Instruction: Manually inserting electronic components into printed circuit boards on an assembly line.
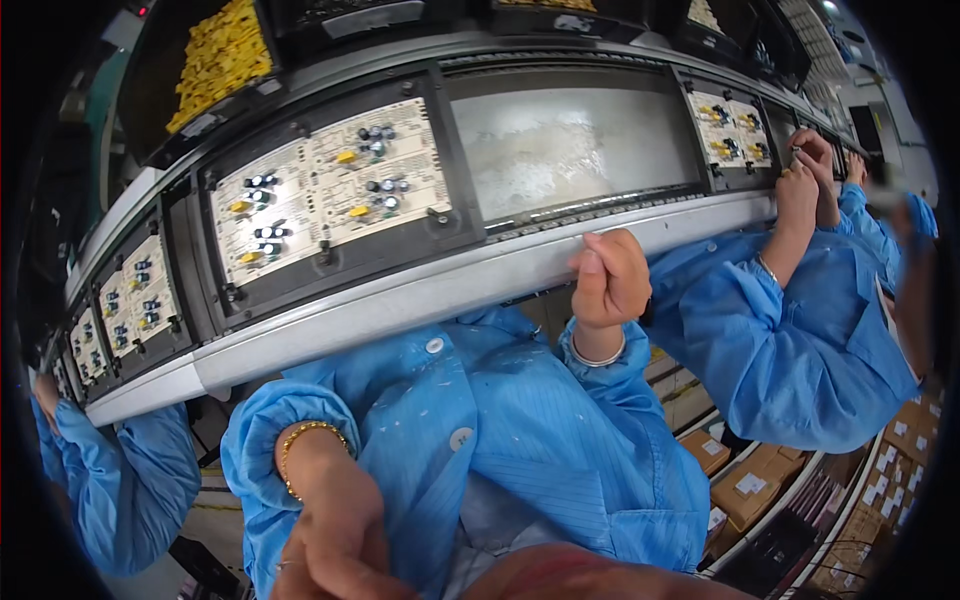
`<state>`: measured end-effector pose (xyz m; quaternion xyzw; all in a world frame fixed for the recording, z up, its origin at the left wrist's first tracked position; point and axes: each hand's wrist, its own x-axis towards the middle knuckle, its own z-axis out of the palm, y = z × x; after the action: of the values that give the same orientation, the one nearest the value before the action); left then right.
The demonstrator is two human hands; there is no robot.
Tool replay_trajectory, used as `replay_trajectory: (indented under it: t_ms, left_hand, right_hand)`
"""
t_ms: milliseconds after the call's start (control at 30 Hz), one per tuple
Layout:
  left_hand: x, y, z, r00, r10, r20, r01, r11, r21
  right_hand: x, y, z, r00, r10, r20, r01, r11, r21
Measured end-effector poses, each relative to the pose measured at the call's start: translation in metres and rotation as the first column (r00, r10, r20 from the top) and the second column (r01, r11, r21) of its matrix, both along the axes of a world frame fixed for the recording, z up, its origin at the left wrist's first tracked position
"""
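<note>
Circuit-board panel (318,192), white, in black tray (458,170) on conveyor (430,285), ahead & left of R hand (613,280), ahead of L hand (335,540); long axis approx. L–R along conveyor. R hand nearer, fingers curled in, thumb to forefinger, nothing visible inside; L hand low, can't tell its grip.

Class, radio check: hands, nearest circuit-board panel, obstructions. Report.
Left hand low, near blue smock; right hand curled near metal rail. Populated circuit-board panel in black carrier frame. Nothing covering it.

Brown cardboard boxes (772,474) sit at lower right, near a blue-coated co-worker (800,355).
</note>
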<state>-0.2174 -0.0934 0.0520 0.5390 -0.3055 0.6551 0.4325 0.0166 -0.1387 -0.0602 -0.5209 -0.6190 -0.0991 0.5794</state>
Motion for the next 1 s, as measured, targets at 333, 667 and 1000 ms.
replay_trajectory:
  t_ms: [333, 667, 1000]
  left_hand:
    - [-0.033, 0.014, 0.023, 0.717, 0.430, 0.549, -0.585, 0.799, 0.137]
    - [-0.097, 0.061, 0.001, 0.442, 0.845, -0.302, -0.624, 0.531, 0.574]
    - [-0.068, 0.250, 0.003, -0.685, 0.369, -0.628, -0.303, 0.639, 0.707]
  right_hand:
    - [-0.039, -0.001, 0.001, 0.997, -0.070, -0.017, 0.070, 0.998, -0.009]
    - [-0.053, -0.006, -0.004, 0.997, -0.081, 0.010, 0.081, 0.996, -0.041]
    - [-0.068, -0.007, -0.003, 0.992, -0.101, -0.080, 0.099, 0.995, -0.021]
